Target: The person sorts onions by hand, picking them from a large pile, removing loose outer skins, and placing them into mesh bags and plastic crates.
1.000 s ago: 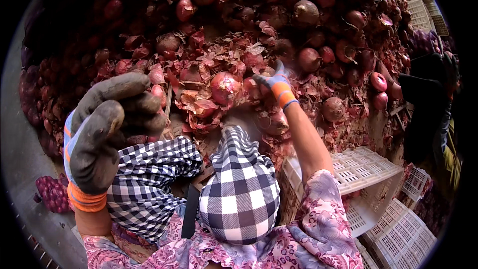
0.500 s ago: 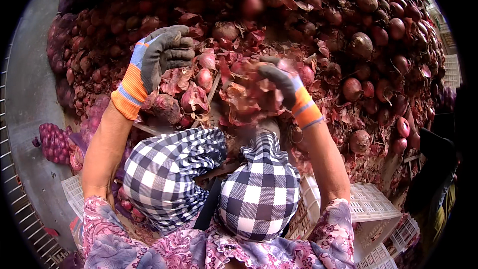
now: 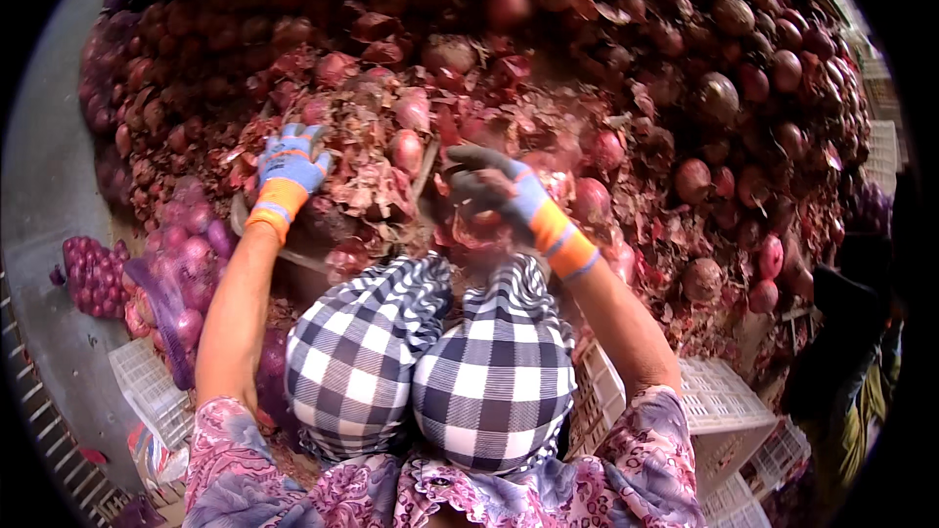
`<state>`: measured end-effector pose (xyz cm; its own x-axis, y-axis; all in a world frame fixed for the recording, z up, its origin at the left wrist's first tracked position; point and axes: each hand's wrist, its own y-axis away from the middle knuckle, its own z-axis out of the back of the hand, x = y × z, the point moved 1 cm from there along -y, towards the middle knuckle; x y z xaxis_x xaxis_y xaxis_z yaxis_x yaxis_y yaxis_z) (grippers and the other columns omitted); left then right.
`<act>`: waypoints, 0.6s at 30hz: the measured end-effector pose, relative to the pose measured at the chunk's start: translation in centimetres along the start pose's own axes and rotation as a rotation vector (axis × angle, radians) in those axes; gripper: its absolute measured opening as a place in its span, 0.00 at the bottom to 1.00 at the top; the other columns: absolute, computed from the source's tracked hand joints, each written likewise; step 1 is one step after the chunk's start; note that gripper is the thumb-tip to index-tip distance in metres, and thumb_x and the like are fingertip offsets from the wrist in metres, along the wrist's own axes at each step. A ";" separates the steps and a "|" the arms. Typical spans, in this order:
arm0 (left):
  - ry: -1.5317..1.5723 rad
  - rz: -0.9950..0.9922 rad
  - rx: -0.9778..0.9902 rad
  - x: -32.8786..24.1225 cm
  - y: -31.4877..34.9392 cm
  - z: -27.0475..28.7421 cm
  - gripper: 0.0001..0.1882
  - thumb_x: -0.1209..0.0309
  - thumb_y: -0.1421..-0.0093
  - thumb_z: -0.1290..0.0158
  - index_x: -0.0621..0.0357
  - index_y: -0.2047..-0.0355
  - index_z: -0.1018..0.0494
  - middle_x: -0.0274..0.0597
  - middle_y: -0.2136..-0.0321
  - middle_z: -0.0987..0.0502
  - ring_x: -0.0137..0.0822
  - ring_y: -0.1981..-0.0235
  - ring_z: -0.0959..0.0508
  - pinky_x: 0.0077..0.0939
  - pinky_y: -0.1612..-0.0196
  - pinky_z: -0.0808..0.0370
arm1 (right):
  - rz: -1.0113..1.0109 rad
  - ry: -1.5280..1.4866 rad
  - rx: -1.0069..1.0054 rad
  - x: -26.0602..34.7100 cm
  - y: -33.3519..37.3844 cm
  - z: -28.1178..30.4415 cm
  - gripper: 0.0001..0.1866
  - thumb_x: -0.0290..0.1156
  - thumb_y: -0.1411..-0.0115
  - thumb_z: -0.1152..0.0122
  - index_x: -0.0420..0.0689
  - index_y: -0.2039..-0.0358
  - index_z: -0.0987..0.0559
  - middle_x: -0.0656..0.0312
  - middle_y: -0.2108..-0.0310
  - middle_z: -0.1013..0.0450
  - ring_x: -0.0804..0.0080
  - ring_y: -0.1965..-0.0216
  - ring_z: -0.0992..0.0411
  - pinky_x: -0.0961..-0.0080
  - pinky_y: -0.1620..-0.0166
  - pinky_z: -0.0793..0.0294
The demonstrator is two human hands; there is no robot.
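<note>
My left hand (image 3: 293,162), in a blue and orange work glove, rests palm down on loose red onion skins (image 3: 357,171), its fingers spread over them. Just beyond its fingers lie several red onions (image 3: 335,69). My right hand (image 3: 492,186), gloved with a dark coated palm, hovers over papery skins in front of my knees. Its fingers point left and are apart, slightly blurred, with nothing visible between them. Between the two hands sits a small red onion (image 3: 406,152). The undersides of the left fingers are hidden.
A large heap of red onions (image 3: 718,96) rises ahead and to the right. Purple mesh bags of onions (image 3: 95,277) stand at left on a grey metal surface (image 3: 59,196). White plastic crates (image 3: 724,396) flank my checkered knees (image 3: 494,381), with another person's dark clothing (image 3: 841,352) at far right.
My left hand has come down and turned palm down onto the skins. My right hand has moved left and slightly lower, and the skins near it have shifted. My knees are closer together.
</note>
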<state>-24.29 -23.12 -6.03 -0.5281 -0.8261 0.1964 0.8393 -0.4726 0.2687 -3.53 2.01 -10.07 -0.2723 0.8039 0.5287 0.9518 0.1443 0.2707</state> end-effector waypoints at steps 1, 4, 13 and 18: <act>-0.047 0.005 0.040 0.5 -0.7 -0.3 0.27 0.53 0.48 0.51 0.41 0.47 0.34 0.46 0.47 0.35 0.50 0.48 0.34 0.41 0.46 0.36 | 0.083 0.062 -0.234 1.6 2.9 1.5 0.19 0.23 0.42 0.48 0.40 0.48 0.32 0.62 0.62 0.28 0.80 0.71 0.31 0.81 0.68 0.27; 0.049 -0.045 0.157 1.5 -3.9 -1.0 0.27 0.51 0.47 0.52 0.44 0.48 0.34 0.49 0.51 0.31 0.50 0.52 0.29 0.38 0.49 0.33 | 0.352 0.003 -0.582 5.0 13.9 12.1 0.19 0.22 0.43 0.46 0.43 0.50 0.31 0.61 0.64 0.28 0.79 0.72 0.30 0.82 0.71 0.27; -0.088 0.150 -0.055 -3.2 -7.9 -0.9 0.26 0.49 0.42 0.57 0.45 0.47 0.35 0.43 0.46 0.34 0.44 0.48 0.32 0.38 0.48 0.35 | -0.212 1.486 -0.880 1.4 23.5 11.1 0.33 0.41 0.55 0.35 0.53 0.46 0.33 0.50 0.53 0.33 0.53 0.52 0.32 0.64 0.51 0.31; 0.290 -0.048 -0.180 -1.4 -8.2 -2.0 0.25 0.51 0.43 0.53 0.49 0.49 0.32 0.43 0.50 0.31 0.47 0.50 0.30 0.35 0.49 0.34 | -0.611 1.609 -0.837 -0.5 19.0 12.1 0.44 0.40 0.58 0.34 0.60 0.39 0.44 0.46 0.45 0.43 0.44 0.48 0.38 0.55 0.48 0.34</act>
<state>-30.16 -18.66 -10.42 -0.5309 -0.8420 -0.0960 0.8371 -0.5387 0.0951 16.34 11.32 -14.89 -0.8175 -0.5282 0.2294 0.5216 -0.5104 0.6837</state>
